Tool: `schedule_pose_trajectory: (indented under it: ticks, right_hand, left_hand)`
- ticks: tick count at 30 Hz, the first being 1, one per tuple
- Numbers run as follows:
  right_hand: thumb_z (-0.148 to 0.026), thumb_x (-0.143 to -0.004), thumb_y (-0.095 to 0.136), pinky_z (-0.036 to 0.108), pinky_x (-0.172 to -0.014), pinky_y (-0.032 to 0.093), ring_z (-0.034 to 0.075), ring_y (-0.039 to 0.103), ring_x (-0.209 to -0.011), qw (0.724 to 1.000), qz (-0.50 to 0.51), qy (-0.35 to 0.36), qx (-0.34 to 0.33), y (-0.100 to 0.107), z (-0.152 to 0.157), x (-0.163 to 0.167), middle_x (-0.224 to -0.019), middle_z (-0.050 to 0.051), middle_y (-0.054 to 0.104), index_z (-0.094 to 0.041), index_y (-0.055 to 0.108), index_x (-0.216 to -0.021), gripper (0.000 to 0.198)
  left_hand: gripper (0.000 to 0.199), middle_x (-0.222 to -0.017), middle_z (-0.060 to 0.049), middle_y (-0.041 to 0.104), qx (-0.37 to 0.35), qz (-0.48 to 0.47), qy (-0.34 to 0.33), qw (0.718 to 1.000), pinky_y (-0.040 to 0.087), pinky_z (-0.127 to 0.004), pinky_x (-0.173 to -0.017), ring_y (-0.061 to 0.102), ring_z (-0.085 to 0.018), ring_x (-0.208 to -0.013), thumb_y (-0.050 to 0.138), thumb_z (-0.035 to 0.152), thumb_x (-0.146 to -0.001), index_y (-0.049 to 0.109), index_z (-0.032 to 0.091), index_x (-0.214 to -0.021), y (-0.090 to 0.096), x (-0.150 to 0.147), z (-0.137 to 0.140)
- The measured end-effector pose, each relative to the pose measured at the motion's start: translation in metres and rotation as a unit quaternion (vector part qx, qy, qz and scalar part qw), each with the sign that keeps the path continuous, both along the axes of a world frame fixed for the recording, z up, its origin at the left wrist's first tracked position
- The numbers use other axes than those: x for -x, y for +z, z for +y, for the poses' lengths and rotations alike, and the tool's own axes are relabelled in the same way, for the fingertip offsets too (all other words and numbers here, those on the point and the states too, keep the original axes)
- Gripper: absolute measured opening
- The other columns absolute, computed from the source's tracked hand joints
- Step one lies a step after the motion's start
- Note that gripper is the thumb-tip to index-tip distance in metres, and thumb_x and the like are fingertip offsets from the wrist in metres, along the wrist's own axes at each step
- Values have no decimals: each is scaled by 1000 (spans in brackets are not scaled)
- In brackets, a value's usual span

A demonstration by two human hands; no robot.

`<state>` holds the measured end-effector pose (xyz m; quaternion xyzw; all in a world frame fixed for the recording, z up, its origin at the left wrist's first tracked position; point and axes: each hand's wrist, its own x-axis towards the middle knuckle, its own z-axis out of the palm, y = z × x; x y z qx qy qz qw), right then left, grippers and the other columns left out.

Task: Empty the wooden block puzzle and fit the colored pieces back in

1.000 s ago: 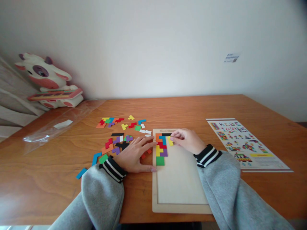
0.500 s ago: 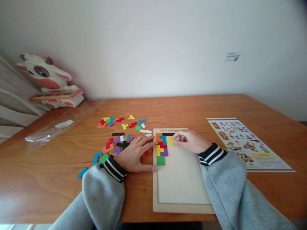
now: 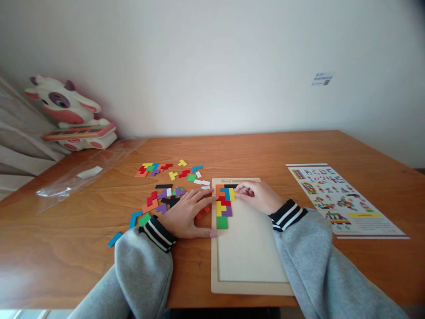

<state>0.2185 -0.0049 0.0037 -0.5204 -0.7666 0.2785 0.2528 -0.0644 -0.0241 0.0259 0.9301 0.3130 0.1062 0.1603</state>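
A shallow wooden puzzle board (image 3: pixel 215 266) lies flat, its upper left corner filled with coloured puzzle pieces. My right hand (image 3: pixel 260 195) is closed, thumb and fingertips at the right edge of a yellow puzzle piece (image 3: pixel 232 195). That piece lies against a blue piece (image 3: pixel 227 193), just below a long black piece (image 3: pixel 230 186) partly covered by my fingers. Red, purple and green pieces (image 3: pixel 222 223) sit lower in the same corner. My left hand (image 3: pixel 187 215) is open, fingers spread, fingertips and thumb on the board's left rim. It partly hides loose pieces beneath it.
Many loose pieces, such as a blue one (image 3: pixel 114 239) and a black cross (image 3: pixel 171 201), lie left of the board. A printed sheet (image 3: pixel 361 223) lies at right. A clear plastic bag (image 3: pixel 63 186) and a toy cow with keyboard (image 3: pixel 76 110) are at left, near the wall.
My right hand has moved slightly left with the yellow piece, which now lies against the blue one instead of a little apart from it. My left hand has stayed in place.
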Motion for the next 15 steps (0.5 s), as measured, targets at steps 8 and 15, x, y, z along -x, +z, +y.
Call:
schedule_pose_trajectory:
  ticks: [8, 15]
  right_hand:
    - [-33, -85, 60, 24, -53, 36, 12, 51, -55, 1000, -12, 4, 10, 1, -1, 0, -65, -2, 62, -18, 68, -91, 19]
    - [-36, -89, 55, 25, -55, 39, 14, 55, -58, 999, -29, 7, -30, 3, -3, 2, -69, 1, 66, -19, 69, -92, 22]
  left_hand:
    - [85, -152, -14, 39, 1, 12, 8, 1000, 33, -53, -114, 39, -34, -138, 64, 72, -76, 42, 25, -145, 2, -1, -1]
    - [59, -147, -11, 45, -28, -10, -4, 1000, 37, -49, -111, 44, -30, -133, 55, 55, -91, 45, 27, -143, 4, -4, -2]
